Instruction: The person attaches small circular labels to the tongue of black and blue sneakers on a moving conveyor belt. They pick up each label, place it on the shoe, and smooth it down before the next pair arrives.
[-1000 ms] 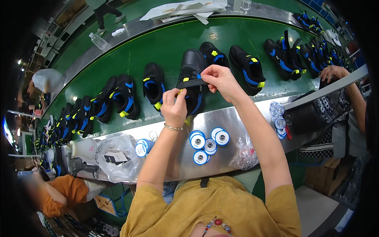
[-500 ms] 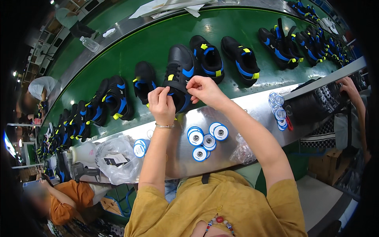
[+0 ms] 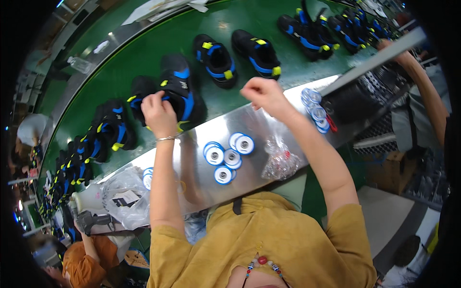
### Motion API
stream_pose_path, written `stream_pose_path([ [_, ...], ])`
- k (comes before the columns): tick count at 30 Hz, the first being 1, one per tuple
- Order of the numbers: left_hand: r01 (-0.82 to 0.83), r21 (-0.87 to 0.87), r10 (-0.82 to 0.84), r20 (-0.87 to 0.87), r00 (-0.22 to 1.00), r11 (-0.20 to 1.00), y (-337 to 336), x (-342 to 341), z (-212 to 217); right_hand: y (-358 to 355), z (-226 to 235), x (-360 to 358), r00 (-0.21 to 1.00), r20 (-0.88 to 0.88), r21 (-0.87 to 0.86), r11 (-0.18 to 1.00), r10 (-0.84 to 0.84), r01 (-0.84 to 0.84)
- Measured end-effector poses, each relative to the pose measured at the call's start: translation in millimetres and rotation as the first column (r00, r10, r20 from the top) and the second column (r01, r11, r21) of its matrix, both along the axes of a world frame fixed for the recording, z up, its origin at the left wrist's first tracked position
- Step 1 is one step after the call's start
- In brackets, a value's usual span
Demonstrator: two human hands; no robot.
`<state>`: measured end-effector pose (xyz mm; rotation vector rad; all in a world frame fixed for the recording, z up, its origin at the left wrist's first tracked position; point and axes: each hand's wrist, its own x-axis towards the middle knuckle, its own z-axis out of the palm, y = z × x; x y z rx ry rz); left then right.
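A black and blue sneaker with lime tabs (image 3: 181,74) stands on the green belt, toe pointing away from me. At the left side of its opening is my left hand (image 3: 159,114), fingers closed on the collar. My right hand (image 3: 265,97) is off that shoe, in the air near the belt's front edge, with fingers curled together; whatever they may hold is too small to make out. Beyond it sits another sneaker of the same kind (image 3: 259,53). Round white tags with blue rims (image 3: 224,174) lie in overlapping piles on the steel ledge (image 3: 201,192) below my hands.
More sneakers (image 3: 214,60) line the belt on both sides. A clear bag of small parts (image 3: 280,161) lies right of the tags, a plastic bag (image 3: 126,197) and a grey handheld tool (image 3: 93,221) to the left. A metal rail (image 3: 374,60) crosses at right; co-workers sit on both sides.
My right hand has left the sneaker and moved off to the right. My left hand stays at the shoe's opening. The whole view has shifted, so the shoes and tags appear farther left.
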<state>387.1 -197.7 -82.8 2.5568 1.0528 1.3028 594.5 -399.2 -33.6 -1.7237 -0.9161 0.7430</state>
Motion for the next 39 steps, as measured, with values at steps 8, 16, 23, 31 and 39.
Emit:
stream_pose_path([
  [8, 0.01, -0.189, -0.057, -0.241, 0.969, 0.982, 3.2, 29.0, 13.5, -118.9, -22.7, 46.2, 0.98, 0.166, -0.296, 0.943, -0.109, 0.155],
  [16, 0.501, -0.215, -0.499, 0.068, 0.864, 0.838, -161.5, 32.8, 46.0, -129.8, -39.0, 47.2, 0.933, 0.341, -0.324, 0.918, -0.112, 0.229],
  [23, 0.671, -0.347, -0.713, 0.008, 0.701, 0.655, -249.5, 59.9, 8.3, -123.6, -48.0, 51.3, 0.975, 0.185, -0.369, 0.91, -0.127, 0.189],
  [31, 0.635, -0.375, -0.733, -0.252, 0.632, 0.676, -267.3, 72.2, -7.2, -131.4, -67.3, 51.3, 0.929, 0.247, -0.067, 0.952, -0.275, 0.299],
  [39, 0.626, -0.369, -0.725, -0.291, 0.624, 0.687, -272.9, 73.2, -19.4, -141.8, -36.4, 99.4, 0.582, 0.549, 0.313, 0.794, -0.6, 0.522],
])
